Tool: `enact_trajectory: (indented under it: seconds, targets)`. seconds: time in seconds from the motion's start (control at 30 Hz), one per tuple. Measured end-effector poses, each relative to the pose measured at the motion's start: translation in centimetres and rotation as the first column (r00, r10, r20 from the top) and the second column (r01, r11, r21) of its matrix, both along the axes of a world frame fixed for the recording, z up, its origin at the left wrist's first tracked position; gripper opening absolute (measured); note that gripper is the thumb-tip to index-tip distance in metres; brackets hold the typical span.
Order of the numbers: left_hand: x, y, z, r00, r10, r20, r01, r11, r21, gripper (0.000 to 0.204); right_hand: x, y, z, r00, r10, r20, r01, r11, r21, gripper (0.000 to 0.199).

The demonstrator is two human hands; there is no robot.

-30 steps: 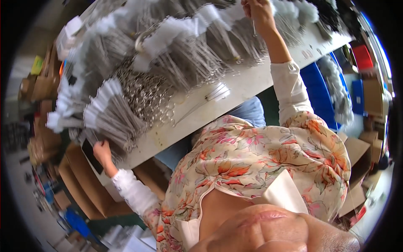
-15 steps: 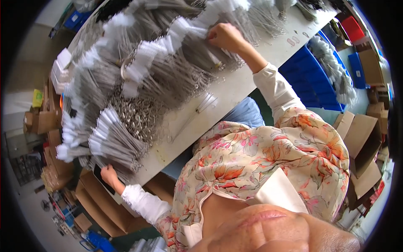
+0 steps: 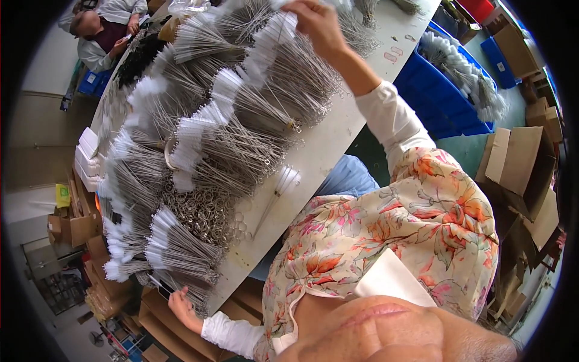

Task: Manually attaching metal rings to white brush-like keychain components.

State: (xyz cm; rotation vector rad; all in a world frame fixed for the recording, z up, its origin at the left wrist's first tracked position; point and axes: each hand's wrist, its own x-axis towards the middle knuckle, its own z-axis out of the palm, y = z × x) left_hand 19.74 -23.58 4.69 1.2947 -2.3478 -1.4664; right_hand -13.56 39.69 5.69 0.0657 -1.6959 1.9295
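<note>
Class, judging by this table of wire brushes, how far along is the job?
Done: many tied brush bundles cover the table. In hand: the right hand lifts a white-tipped bunch; the left hand touches the bundles at the table's edge. Left: loose metal rings and a few single brushes.

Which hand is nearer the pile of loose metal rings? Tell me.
Left. The left hand is at the table's near edge, just beyond the metal rings; the right hand is far across the table, among brush bundles.
</note>
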Motion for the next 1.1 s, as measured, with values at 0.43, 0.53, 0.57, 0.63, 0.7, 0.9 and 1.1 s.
enact_trajectory:
  seconds: [0.43, 0.53, 0.57, 0.63, 0.7, 0.9, 1.1]
  targets:
    - [2.4, 8.4, 3.5, 0.848, 0.109, -0.518, -0.084, 0.994, 0.072, 0.027, -8.0, 16.2, -7.1, 0.773, -0.562, 0.294, -0.078, 0.375, 0.924, 0.030]
    - [0.0, 9.9, 3.2, 0.817, 0.122, -0.564, -0.032, 0.986, 0.166, 0.029, -7.6, 17.0, -5.9, 0.786, -0.557, 0.268, -0.078, 0.341, 0.937, 0.029]
    - [-0.6, 9.9, 2.8, 0.791, 0.137, -0.596, 0.003, 0.974, 0.228, 0.030, -7.9, 17.3, -5.3, 0.787, -0.547, 0.287, -0.112, 0.331, 0.937, 0.027]
    - [-1.8, 11.3, 2.9, 0.743, 0.155, -0.651, 0.125, 0.923, 0.363, 0.030, -7.5, 15.7, -4.0, 0.793, -0.530, 0.301, -0.141, 0.321, 0.937, 0.025]
    - [-3.1, 13.5, 3.1, 0.685, 0.162, -0.711, 0.217, 0.885, 0.411, 0.028, -6.6, 12.9, -1.3, 0.850, -0.510, -0.133, 0.381, 0.420, 0.824, 0.024]
    - [-7.4, 22.5, 5.2, 0.630, -0.263, -0.731, 0.469, 0.879, 0.089, 0.023, 0.4, -2.1, 5.9, 0.974, 0.180, -0.136, -0.144, 0.960, 0.239, 0.020]
    - [-10.6, 29.9, 5.6, 0.484, -0.597, -0.639, 0.455, 0.796, -0.399, 0.023, 13.1, -19.2, 4.3, 0.333, 0.932, -0.140, -0.878, 0.252, -0.406, 0.035]
